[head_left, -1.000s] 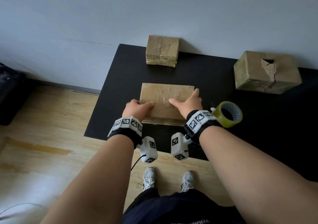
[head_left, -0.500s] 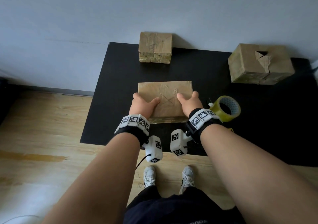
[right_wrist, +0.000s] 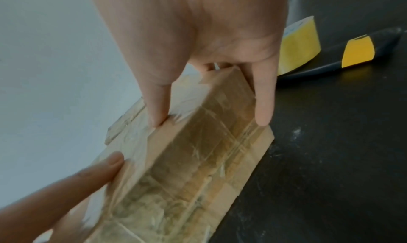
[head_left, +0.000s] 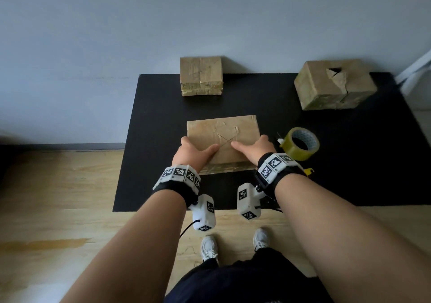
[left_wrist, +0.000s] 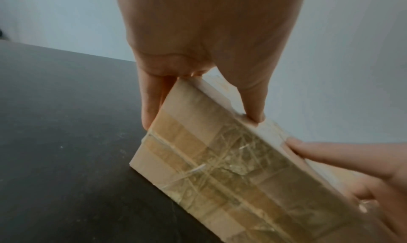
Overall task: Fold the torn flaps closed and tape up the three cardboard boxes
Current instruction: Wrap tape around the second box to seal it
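A flat cardboard box (head_left: 222,135), its top flaps lying closed with a torn X seam, sits mid-mat. My left hand (head_left: 193,152) grips its near-left corner, thumb on top and fingers down the left side. My right hand (head_left: 253,147) grips the near-right corner the same way. The left wrist view shows the old-taped front face (left_wrist: 220,168) below my left hand (left_wrist: 198,118). The right wrist view shows my right hand (right_wrist: 209,119) astride the box (right_wrist: 198,151). A small box (head_left: 200,75) stands at the back. A larger box (head_left: 333,86) with a torn-open hole stands back right.
A roll of clear tape (head_left: 300,143) lies just right of the flat box on the black mat (head_left: 349,163). A yellow-and-black utility knife (right_wrist: 356,53) lies beside my right wrist. The wall is close behind the mat. Wooden floor lies to the left and in front.
My right hand has come off the top of the box and back to its near-right corner. My left hand has taken a fuller hold of the near-left corner.
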Demonstrator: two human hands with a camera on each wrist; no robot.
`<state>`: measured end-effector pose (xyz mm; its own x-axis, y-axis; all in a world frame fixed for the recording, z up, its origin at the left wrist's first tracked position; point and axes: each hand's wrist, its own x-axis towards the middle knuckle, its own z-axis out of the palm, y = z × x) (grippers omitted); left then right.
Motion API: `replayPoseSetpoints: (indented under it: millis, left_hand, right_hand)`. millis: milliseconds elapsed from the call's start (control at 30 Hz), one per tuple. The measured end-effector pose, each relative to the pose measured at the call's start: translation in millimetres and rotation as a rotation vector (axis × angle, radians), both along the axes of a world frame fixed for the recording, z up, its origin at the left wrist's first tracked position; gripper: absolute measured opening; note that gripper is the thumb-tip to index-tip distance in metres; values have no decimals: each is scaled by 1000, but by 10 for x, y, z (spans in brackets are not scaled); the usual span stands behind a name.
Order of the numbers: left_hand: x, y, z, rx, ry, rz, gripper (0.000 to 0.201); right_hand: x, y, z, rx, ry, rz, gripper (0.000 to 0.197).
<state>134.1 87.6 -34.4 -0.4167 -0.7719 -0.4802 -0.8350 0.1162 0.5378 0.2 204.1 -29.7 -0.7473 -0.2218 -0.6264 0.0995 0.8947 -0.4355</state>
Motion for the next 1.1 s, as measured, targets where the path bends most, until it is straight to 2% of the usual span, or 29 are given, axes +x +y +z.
replayPoseSetpoints:
  millis: [100,233,467,667,800,900,967,1033,1100]
  left_hand:
    - [-42,-40,80,3,32,15,80]
    - [-237,-86,210,-26,95,17,74]
    - [-1003,-219,439,-68,273,-36,71]
    - [-1757,-336,495,-125,226,-126,61]
    - [-2099,-443,353,-132,220,-75,72]
    - [-2248,-493,248,-109,202,-55,69]
    - [-2309,-514,196,-121,152,-109,62]
    - [-2339,-533,154,-199,93,-179,59]
    - [-2334,-552,137,-364,14,-238,52]
  right_hand:
    - [-14,24,93,-23,18,-8,101]
    - [-209,57,281,-50,130,-8,96]
    - [-851,-54,516,-209,174,-185,97]
    - [-1583,-174,517,-301,223,-244,80]
    - [-2013,-288,427,-304,177,-174,64]
    - [-2202,-409,271,-275,118,-147,64]
    - [-2257,-472,164,-275,70,-156,65]
    - [-2299,-517,70,-286,47,-153,67]
    - [-2343,-537,11,-288,51,-127,67]
